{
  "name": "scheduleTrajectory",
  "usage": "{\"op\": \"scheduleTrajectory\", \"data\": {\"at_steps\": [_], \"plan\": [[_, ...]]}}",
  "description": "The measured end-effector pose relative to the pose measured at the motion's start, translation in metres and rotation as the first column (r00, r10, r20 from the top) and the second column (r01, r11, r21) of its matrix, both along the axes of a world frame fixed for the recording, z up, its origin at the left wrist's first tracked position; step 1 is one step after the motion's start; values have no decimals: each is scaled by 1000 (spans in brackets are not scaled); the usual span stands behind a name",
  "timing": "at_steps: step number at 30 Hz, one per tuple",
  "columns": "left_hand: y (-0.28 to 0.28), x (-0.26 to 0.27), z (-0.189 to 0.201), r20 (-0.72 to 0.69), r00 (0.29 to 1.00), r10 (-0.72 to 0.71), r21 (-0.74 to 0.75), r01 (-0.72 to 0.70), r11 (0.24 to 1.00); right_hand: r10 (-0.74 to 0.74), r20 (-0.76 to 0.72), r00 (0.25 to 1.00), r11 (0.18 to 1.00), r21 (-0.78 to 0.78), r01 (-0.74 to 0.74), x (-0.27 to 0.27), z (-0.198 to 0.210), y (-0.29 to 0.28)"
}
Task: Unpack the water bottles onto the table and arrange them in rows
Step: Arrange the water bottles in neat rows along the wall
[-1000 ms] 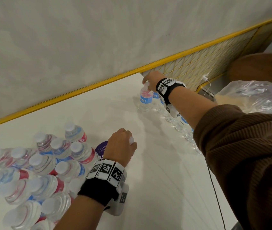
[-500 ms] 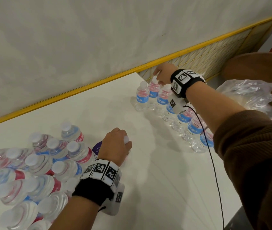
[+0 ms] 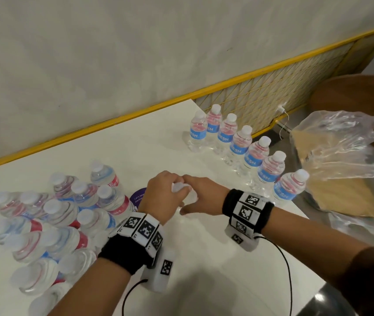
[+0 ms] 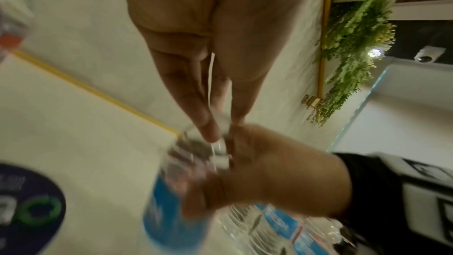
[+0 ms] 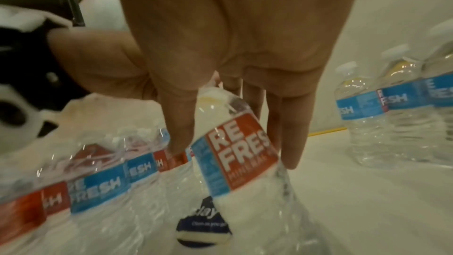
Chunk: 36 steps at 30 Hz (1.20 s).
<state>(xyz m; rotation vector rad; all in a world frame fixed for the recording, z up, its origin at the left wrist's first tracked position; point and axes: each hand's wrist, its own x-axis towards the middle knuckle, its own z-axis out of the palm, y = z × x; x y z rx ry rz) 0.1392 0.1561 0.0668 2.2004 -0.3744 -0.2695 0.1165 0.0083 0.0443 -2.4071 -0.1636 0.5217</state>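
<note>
- Two hands are met at one water bottle (image 3: 182,192) over the white counter (image 3: 204,258): the left hand (image 3: 161,199) is clamped on its cap end, the right hand (image 3: 202,196) is wrapped round its body.
- Packed bottles (image 3: 51,222) are clustered leftward.
- Seven bottles (image 3: 240,144) are stood in a row farther right.
</note>
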Motion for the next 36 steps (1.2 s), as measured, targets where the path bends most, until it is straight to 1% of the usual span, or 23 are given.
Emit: {"op": "scheduleTrajectory", "data": {"at_steps": [1, 2, 3, 4, 5, 6, 7, 8, 9, 11, 13, 15, 18, 21, 25, 29, 33, 36], "plan": [[5, 2, 3, 50, 999, -14, 54, 11, 999, -11, 17, 1000, 999, -32, 11, -3, -2, -2], [12, 6, 8, 119, 993, -19, 143, 2, 990, -17, 27, 999, 998, -61, 19, -5, -4, -5], [21, 11, 14, 183, 983, -25, 268, -25, 963, -34, 30, 999, 997, -69, 36, -8, -4, -9], [30, 18, 20, 220, 975, -30, 413, -65, 908, -63, 25, 998, 996, -61, 65, -11, -3, -14], [41, 26, 24, 216, 976, -29, 568, -102, 817, -97, 14, 995, 994, -55, 98, -13, -3, -20], [53, 34, 26, 176, 984, -14, 705, -116, 700, -132, 7, 991, 990, -55, 132, -16, -2, -25], [63, 41, 26, 120, 993, 16, 799, -106, 592, -168, 5, 986, 984, -65, 168, -19, -1, -31], [73, 46, 24, 63, 997, 44, 847, -77, 526, -200, 9, 980, 977, -77, 200, -21, 0, -37], [80, 51, 20, 11, 999, 52, 861, -36, 508, -223, 19, 975, 970, -94, 224, -23, 1, -43], [85, 55, 13, -58, 998, 11, 866, 45, 498, -241, 43, 970, 960, -137, 245, -26, 6, -53], [82, 56, 12, -63, 998, -23, 873, 67, 484, -253, 49, 966, 952, -165, 257, -27, 11, -63], [73, 56, 14, -44, 998, -38, 868, 57, 493, -262, 72, 962, 946, -177, 271, -28, 18, -71], [55, 54, 18, -15, 998, -65, 839, 48, 543, -246, 140, 959, 937, -220, 273, -28, 29, -75], [31, 50, 21, -24, 990, -142, 774, 108, 624, -202, 153, 967, 935, -263, 237, -28, 36, -71], [-11, 38, 24, -59, 981, -183, 649, 177, 740, -197, 183, 963, 906, -341, 250, -22, 36, -67], [-46, 31, 19, -4, 974, -227, 529, 194, 826, -161, 205, 965, 874, -424, 236, -9, 37, -68], [-61, 33, 8, 88, 976, -201, 456, 140, 879, -175, 210, 962, 833, -489, 259, 8, 41, -76], [-62, 35, 3, 93, 982, -165, 436, 109, 893, -197, 229, 953, 797, -529, 291, 26, 40, -84]]}}
